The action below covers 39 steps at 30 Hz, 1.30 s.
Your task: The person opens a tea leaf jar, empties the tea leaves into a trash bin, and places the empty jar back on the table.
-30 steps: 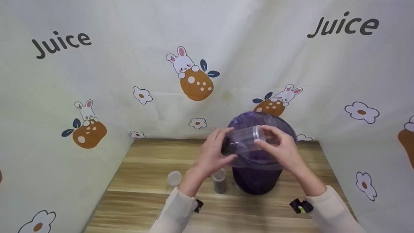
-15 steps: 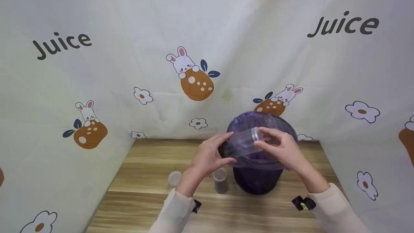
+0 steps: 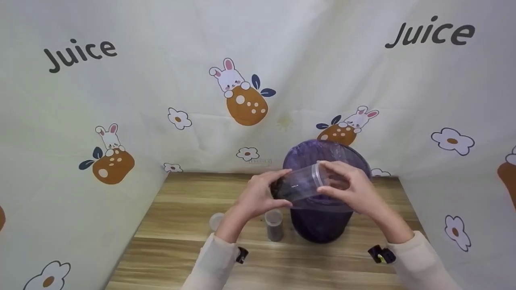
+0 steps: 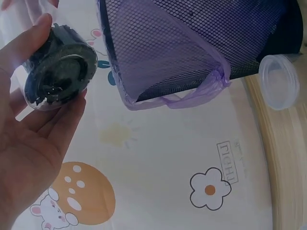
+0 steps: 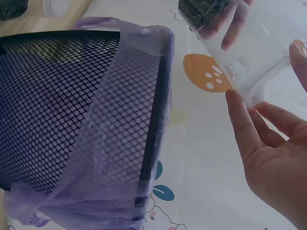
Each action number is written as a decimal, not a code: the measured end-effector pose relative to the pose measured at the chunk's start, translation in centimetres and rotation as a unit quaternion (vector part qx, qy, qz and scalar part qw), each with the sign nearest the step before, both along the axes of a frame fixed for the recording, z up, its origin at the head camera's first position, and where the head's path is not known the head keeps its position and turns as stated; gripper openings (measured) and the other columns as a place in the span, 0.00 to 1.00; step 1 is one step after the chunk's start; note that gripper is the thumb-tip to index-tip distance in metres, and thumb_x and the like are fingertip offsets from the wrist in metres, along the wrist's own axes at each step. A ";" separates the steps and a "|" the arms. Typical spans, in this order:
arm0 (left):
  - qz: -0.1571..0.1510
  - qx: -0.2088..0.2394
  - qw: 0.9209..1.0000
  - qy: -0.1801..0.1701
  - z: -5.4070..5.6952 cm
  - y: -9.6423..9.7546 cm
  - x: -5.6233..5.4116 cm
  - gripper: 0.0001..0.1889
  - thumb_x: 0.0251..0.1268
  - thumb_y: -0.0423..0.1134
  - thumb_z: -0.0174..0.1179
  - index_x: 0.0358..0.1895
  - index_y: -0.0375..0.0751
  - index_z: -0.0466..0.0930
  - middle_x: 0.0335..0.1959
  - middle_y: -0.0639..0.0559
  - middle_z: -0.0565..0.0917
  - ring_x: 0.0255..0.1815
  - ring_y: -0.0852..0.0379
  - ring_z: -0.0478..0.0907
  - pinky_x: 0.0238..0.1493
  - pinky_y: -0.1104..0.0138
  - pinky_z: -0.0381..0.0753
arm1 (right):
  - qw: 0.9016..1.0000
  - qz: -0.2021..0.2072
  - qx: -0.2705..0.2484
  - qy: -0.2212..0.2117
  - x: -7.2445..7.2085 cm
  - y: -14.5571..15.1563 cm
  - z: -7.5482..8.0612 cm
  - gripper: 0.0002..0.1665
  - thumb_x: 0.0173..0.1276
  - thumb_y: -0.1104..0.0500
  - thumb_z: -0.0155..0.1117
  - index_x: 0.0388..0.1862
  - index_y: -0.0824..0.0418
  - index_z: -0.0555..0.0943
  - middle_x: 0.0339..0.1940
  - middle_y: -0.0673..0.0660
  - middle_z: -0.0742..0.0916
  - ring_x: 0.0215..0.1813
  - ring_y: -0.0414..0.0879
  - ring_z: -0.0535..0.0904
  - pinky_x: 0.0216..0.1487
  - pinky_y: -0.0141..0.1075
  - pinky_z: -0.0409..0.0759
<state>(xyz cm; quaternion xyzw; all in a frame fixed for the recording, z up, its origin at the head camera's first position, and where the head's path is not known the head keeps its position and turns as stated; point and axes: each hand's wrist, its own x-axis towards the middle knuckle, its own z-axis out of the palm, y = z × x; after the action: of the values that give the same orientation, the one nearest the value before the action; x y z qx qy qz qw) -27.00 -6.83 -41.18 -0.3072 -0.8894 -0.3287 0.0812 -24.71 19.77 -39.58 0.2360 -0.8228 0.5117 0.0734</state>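
A clear plastic jar [image 3: 300,183] with dark, crinkled dry bits, perhaps leaves, lies tilted in the air over the bin [image 3: 321,225]. My left hand [image 3: 256,197] grips its lower end, thumb and fingers on opposite sides. In the left wrist view the jar's base [image 4: 62,79] faces the camera, dark bits packed behind it. My right hand [image 3: 356,187] holds the other end by its ringed rim, fingertips around the edge. The right wrist view shows the dark bits [image 5: 204,12] gathered at the far end from that hand. Whether a lid covers the rim, I cannot tell.
A second jar [image 3: 275,226] with dark contents stands on the wooden table [image 3: 181,257], left of the bin. Beside it lies a clear round lid [image 3: 216,220], partly behind my left forearm. The mesh bin has a purple bag [image 5: 103,148] over its rim. Printed cloth surrounds the table.
Both hands have lowered slightly with the jar, and its left end has dipped a little. The left forearm now covers more of the lid on the table.
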 end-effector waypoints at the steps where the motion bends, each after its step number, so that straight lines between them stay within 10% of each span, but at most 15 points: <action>1: -0.002 0.004 1.000 -0.002 -0.1 -0.1 0.0 0.42 0.44 0.46 0.80 0.69 0.48 0.74 0.61 0.48 0.83 0.63 0.49 0.79 0.67 0.56 0.77 | 1.000 0.003 0.006 0.003 0.0 0.0 0.1 0.35 0.62 0.61 0.73 0.68 0.62 0.75 0.59 0.62 0.82 0.58 0.55 0.83 0.57 0.39 0.84; 39: 0.013 0.017 1.000 -0.005 -1.2 -0.1 0.5 0.42 0.49 0.44 0.78 0.71 0.48 0.70 0.65 0.47 0.79 0.67 0.47 0.76 0.70 0.54 0.74 | 0.989 -0.103 0.104 -0.029 0.8 -1.5 0.8 0.32 0.72 0.48 0.62 0.69 0.63 0.73 0.57 0.62 0.84 0.52 0.53 0.84 0.50 0.41 0.83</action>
<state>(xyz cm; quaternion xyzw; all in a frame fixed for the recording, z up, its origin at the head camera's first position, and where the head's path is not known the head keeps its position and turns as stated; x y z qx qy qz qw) -26.51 -6.91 -42.33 -0.2926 -0.8878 -0.3445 0.0864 -23.93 18.28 -38.80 0.1412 -0.8931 0.4202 0.0768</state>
